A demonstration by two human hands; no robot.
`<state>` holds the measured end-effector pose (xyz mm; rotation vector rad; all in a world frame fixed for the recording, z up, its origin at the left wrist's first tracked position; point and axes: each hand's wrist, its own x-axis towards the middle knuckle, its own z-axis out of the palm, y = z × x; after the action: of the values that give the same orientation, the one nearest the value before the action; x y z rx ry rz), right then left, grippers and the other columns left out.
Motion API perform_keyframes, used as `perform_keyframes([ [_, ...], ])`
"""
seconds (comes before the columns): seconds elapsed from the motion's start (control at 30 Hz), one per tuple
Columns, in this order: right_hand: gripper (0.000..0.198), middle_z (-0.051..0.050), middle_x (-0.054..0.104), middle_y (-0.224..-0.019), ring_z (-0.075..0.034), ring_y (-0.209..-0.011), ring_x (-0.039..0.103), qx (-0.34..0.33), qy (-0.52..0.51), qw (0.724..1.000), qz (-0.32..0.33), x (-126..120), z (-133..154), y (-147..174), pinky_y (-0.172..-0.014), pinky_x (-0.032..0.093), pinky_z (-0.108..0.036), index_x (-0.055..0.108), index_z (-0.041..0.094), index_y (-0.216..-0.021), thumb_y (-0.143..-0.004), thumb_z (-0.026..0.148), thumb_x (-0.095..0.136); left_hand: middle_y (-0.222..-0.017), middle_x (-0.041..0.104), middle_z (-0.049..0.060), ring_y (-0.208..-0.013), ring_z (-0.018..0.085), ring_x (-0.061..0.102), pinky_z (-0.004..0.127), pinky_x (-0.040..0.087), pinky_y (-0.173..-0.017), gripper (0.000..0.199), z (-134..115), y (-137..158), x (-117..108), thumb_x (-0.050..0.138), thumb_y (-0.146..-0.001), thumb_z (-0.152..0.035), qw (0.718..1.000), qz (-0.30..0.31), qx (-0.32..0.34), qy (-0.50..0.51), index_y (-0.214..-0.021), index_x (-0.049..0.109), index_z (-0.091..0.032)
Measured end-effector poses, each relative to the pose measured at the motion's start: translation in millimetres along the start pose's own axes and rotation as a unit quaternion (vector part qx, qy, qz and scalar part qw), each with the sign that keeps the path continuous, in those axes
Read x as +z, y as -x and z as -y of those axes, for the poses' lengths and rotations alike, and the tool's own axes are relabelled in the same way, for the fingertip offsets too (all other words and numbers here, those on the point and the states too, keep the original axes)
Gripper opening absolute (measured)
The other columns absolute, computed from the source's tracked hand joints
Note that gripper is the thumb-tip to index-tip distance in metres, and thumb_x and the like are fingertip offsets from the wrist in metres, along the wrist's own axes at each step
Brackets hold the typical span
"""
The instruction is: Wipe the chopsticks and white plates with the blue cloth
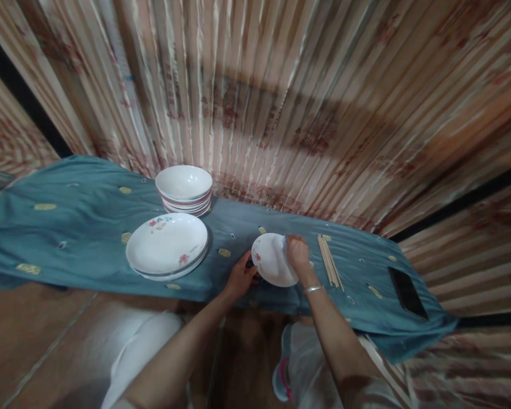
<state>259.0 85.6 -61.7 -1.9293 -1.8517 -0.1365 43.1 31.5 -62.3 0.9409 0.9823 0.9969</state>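
A small white plate (272, 259) with red flowers is held tilted over the blue cloth (68, 227). Its left edge is gripped by the left hand (241, 278), fingers curled. Its right edge is pinched by the right hand (297, 254). Chopsticks (330, 260) lie just beside. A pile of plates (167, 246), stacked bowls (184, 189) and a phone (407, 292) rest on the cloth.

A small white plate (272, 259) with red flower prints, tilted up on its edge, sits over a blue cloth (89, 227) beside wooden chopsticks (330, 260).
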Motion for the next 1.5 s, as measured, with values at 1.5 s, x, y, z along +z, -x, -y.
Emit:
perform_keyframes([
  [1.5, 0.058, -0.012, 0.054, -0.136, -0.021, -0.132, 0.044, -0.172, -0.120, 0.977, 0.045, -42, 45, 141, -0.107, 0.042, -0.044, 0.047, 0.018, -0.138, -0.085, 0.000, 0.031, -0.116, 0.062, 0.012, -0.063, 0.013, 0.065, 0.031, 0.058, -0.062, 0.056, 11, -12, -6, 0.062, -0.078, -0.018, 1.000, 0.002, -0.026, 0.013, -0.129, 0.042, -0.020],
])
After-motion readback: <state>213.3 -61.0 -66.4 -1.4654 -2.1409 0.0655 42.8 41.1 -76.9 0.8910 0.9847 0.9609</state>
